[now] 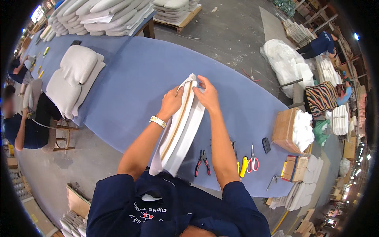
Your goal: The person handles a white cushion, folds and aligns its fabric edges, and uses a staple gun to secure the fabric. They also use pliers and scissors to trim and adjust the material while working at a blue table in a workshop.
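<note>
Over the near part of the blue-covered table, I hold a long, light grey fabric-covered cushion on its edge, with a tan strip running along it. My left hand is closed on its left side near the far end, a watch on that wrist. Something thin and dark shows at its fingertips, too small to name. My right hand grips the far end's right side between thumb and curled fingers. The cushion's near end reaches my shirt. Pliers with red and black handles lie just right of the cushion.
Red-handled scissors, a yellow-handled tool and a small black case lie on the right. A cardboard box with white stuffing stands beyond. Grey cushions are stacked at left. People work at both sides.
</note>
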`<action>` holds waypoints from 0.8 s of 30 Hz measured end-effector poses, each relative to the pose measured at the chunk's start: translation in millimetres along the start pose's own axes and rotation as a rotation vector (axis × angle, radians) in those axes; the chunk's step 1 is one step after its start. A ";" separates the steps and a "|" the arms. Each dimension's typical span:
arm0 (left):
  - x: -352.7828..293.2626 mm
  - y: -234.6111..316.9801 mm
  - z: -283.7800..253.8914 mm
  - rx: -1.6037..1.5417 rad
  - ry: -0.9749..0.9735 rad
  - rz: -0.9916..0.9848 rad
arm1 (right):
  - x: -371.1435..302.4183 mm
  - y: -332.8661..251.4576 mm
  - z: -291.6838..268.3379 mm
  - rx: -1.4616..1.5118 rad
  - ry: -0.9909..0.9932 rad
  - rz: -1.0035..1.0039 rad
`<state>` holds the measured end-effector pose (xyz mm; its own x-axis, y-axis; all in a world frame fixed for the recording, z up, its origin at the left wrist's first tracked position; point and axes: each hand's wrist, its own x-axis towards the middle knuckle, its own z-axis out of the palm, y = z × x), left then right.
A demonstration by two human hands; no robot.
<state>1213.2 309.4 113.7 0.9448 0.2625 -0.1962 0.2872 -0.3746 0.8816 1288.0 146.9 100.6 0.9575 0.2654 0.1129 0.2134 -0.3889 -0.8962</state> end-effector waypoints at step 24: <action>33.1 13.4 65.0 -0.277 0.333 0.124 | 67.2 1.9 14.1 -0.167 0.113 0.220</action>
<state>1258.6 255.3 91.0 0.8542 0.5193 0.0269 0.0790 -0.1807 0.9804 1349.9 176.4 100.5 0.9979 0.0620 -0.0210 0.0180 -0.5685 -0.8225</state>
